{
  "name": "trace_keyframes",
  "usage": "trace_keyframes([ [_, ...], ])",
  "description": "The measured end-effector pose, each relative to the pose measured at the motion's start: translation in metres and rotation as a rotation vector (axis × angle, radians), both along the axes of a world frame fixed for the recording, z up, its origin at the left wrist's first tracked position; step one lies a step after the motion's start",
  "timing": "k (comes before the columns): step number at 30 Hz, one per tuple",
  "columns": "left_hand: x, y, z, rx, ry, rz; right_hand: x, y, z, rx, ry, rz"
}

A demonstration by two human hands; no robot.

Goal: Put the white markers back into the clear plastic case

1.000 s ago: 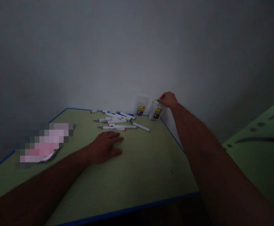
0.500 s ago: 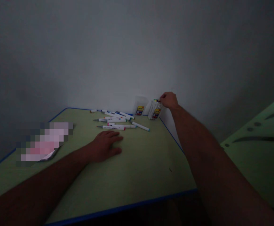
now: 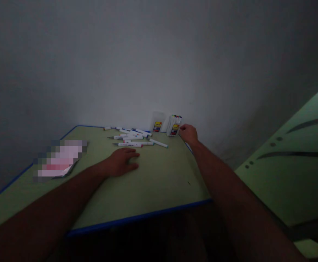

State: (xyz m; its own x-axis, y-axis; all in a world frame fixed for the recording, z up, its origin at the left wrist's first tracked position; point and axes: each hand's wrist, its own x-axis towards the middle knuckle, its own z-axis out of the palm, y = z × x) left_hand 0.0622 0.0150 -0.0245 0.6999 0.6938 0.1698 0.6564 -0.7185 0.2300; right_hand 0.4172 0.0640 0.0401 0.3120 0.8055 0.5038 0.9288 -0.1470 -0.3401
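My left hand (image 3: 120,162) lies flat on the table with its fingers apart, holding nothing. Just beyond its fingertips is a loose heap of white markers (image 3: 133,138) with coloured ends. My right hand (image 3: 189,134) is at the table's far right corner, its fingers drawn together close against the right side of a clear marker case (image 3: 174,129). Whether they grip the case or anything else cannot be made out. Several markers with coloured tops stand upright in that case. To its left stands a second clear case (image 3: 157,125) with a yellow label, no markers visible inside.
The pale green table (image 3: 148,185) has a blue edge and meets a grey wall (image 3: 137,65). A pixelated pink and white item (image 3: 62,157) lies at the left. On the right stands a green panel (image 3: 298,174) with dark curved marks.
My right hand has come down from the top of the marker-filled case to its right side. My left hand stays flat on the table. The view has shifted slightly.
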Motion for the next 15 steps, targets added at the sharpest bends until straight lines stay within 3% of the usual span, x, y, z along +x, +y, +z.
trace_keyframes([
  [5, -0.004, 0.001, 0.001, -0.023, -0.032, 0.004, -0.028, -0.014, -0.03, -0.084, 0.018, 0.105],
  [15, -0.006, -0.002, 0.004, -0.041, -0.045, 0.024, -0.096, -0.004, -0.037, -0.04, 0.226, 0.238],
])
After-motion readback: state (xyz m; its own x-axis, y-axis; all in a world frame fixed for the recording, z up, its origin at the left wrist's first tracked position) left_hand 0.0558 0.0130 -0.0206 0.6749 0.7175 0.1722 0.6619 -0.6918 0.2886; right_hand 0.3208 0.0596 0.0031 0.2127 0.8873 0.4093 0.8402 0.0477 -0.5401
